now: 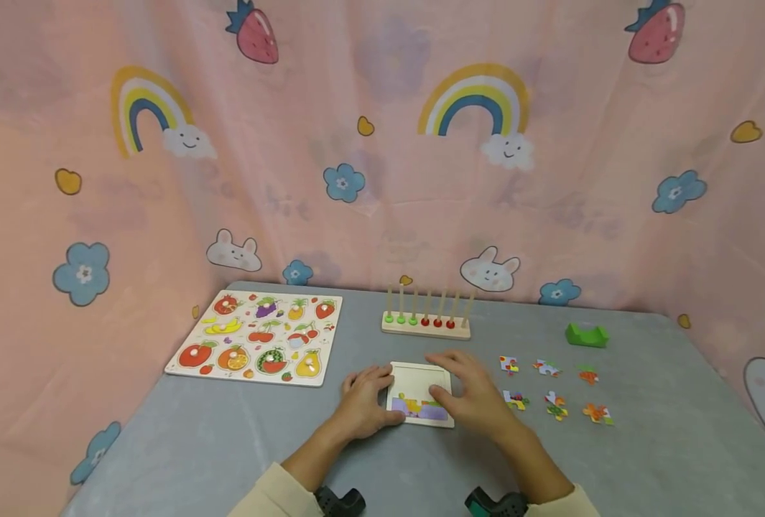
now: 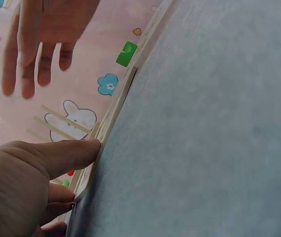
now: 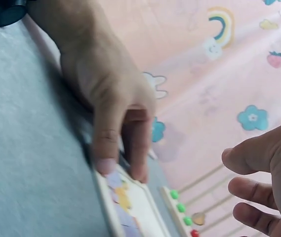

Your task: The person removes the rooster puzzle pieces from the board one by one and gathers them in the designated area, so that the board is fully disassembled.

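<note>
A small wooden jigsaw tray [image 1: 421,371] lies on the table in front of me. Purple and yellow jigsaw pieces [image 1: 419,408] fill its near strip. My left hand [image 1: 367,404] grips the tray at its left side, the thumb at the near corner and the fingers along the edge, as the left wrist view also shows. Above the tray's right side hovers my right hand [image 1: 475,395], fingers spread loosely with nothing between them; the right wrist view catches its fingertips [image 3: 254,192] in the air. Several loose jigsaw pieces [image 1: 556,406] lie in two rows to the right.
A fruit puzzle board [image 1: 243,338] lies at the left. Behind the tray stands a wooden peg rack [image 1: 425,328] with green and red beads low on upright rods. A green curved block [image 1: 587,335] sits at the back right. A patterned pink curtain [image 1: 382,215] borders the grey table [image 1: 266,424].
</note>
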`<state>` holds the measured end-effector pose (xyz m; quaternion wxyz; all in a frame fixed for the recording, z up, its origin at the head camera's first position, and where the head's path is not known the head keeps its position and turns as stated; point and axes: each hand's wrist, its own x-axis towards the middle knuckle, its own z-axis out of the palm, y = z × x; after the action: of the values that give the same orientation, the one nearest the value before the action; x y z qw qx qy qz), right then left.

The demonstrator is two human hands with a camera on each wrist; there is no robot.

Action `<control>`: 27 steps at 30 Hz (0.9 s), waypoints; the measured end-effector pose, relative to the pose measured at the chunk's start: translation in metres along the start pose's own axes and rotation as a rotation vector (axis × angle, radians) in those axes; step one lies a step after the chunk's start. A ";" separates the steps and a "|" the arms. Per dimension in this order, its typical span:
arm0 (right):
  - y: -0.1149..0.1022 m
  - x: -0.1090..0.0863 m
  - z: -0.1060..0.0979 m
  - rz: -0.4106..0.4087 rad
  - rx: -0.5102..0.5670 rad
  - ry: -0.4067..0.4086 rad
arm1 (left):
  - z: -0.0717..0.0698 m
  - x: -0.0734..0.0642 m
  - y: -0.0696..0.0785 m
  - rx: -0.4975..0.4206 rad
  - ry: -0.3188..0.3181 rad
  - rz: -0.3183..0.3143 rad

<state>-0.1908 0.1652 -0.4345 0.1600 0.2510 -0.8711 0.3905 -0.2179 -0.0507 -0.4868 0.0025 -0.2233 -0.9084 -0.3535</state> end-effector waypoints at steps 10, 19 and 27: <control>0.011 0.002 0.047 0.037 -0.038 -0.130 | -0.002 0.000 -0.001 0.014 0.003 0.009; 0.011 0.000 0.059 -0.013 -0.242 -0.167 | -0.002 0.000 0.001 0.002 0.007 0.010; 0.010 0.001 0.062 -0.004 -0.263 -0.156 | -0.002 -0.001 0.001 -0.010 0.007 0.005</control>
<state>-0.2023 0.1235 -0.4802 0.1241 0.2594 -0.9240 0.2519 -0.2165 -0.0515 -0.4851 0.0053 -0.2242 -0.9060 -0.3590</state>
